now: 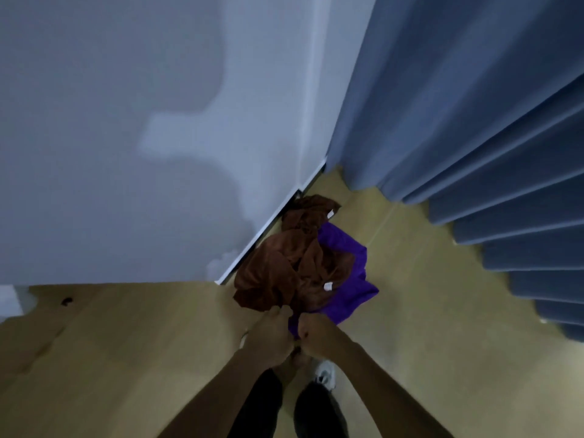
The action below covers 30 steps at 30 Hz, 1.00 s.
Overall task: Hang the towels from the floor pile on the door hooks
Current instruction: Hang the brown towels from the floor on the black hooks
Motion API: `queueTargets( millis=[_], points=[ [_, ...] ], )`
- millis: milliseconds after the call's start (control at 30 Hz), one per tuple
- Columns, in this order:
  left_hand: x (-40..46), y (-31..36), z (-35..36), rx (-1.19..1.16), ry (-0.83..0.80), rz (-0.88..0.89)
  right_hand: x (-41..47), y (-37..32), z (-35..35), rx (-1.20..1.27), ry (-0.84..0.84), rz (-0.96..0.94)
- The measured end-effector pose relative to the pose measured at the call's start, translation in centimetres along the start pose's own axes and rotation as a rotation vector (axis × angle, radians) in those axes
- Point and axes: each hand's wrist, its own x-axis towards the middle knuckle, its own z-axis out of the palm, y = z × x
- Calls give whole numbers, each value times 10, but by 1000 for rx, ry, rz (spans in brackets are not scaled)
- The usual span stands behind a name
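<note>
Floor [410, 327], pile [294, 267], seemingly gripping hands [290, 330]

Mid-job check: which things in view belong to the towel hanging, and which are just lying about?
Belongs to the job:
brown towels, heaped on the floor by the door
purple towel, under them
left hand and right hand, closed on the pile's near edge
white door; no hooks in view

Just there:
blue curtain
wooden floor
white shoe

Head view, steeply downward, close over floor [410, 358] by door [126, 153].
</note>
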Motion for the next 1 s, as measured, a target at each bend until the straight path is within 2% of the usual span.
queueTargets(
  millis=[133, 233, 433, 600, 733, 833, 1000],
  points=[
    [-51, 56, -53, -153, 93, 30, -81, -50, -65, 106, 100, -274],
    [-87, 78, -90, -81, 117, 105, -122, -67, -100, 44, 143, -380],
    [-179, 90, -150, 59, 275, 88, -192, -124, -141, 66, 255, -564],
    [-257, 85, -192, 39, 529, 86, -243, -193, -158, 11, 245, -695],
    [-317, 68, -219, -108, 741, 40, -283, -252, -165, -111, 197, -778],
    [-359, 48, -232, -164, 841, 2, -305, -297, -158, -264, 211, -866],
    [-431, -1, -235, -234, 964, -49, -337, -370, -122, -313, 151, -996]
  ],
)
